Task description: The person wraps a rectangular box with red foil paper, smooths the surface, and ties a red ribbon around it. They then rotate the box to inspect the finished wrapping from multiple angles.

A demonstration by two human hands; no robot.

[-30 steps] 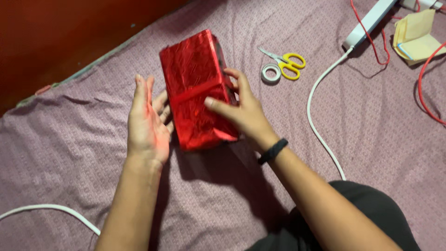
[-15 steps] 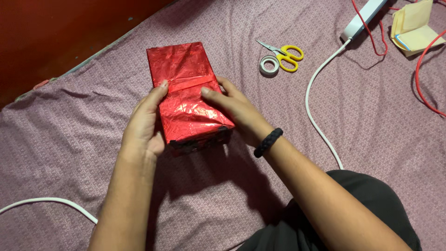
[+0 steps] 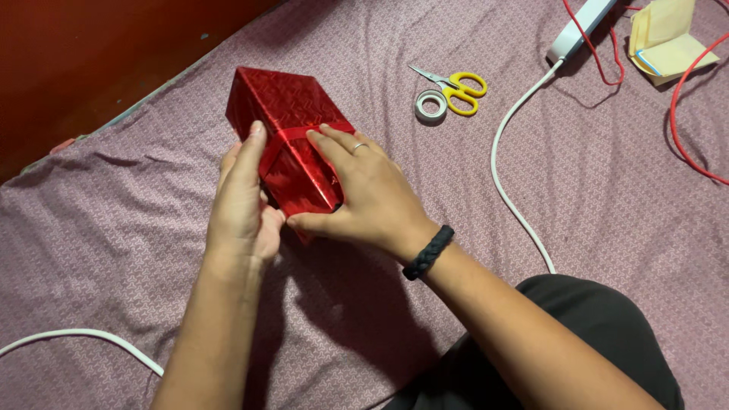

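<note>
Right hand point(image 3: 364, 197) lies flat on top of the red foil-wrapped box point(image 3: 285, 133), fingers spread over its ribbon band, thumb curled under the near edge. My left hand point(image 3: 243, 201) braces the box's left side, fingers straight. Both hands hold the box, which rests tilted on a mauve patterned bedsheet point(image 3: 114, 228), crinkled foil glinting. Far right lie yellow-handled scissors point(image 3: 456, 87) touching a tape roll point(image 3: 430, 104). Beside them curves a smooth white cable point(image 3: 505, 190). Dark red wall point(image 3: 91, 53) borders the far left.
</note>
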